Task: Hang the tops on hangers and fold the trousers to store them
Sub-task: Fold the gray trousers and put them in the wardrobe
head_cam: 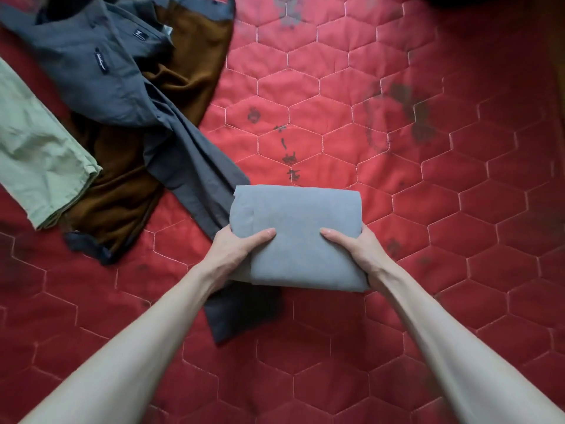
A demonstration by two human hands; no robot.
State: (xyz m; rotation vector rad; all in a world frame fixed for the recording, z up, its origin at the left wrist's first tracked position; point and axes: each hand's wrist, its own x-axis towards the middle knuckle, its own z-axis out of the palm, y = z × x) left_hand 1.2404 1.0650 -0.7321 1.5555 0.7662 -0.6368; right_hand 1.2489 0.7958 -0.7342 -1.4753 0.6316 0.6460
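My left hand [235, 252] and right hand [356, 249] grip the folded grey trousers [296, 237], one pair done; dark, brown and green garments [128, 96] await at the quilt's [428, 240] far-left corner.

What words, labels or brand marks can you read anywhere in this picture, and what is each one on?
None can be read.
Long black tag on the dark grey garment: white script, too blurred to read.
Small black tag on the same garment: a white mark, too small to read.
Dark marks on the red quilted cover: not legible as text.
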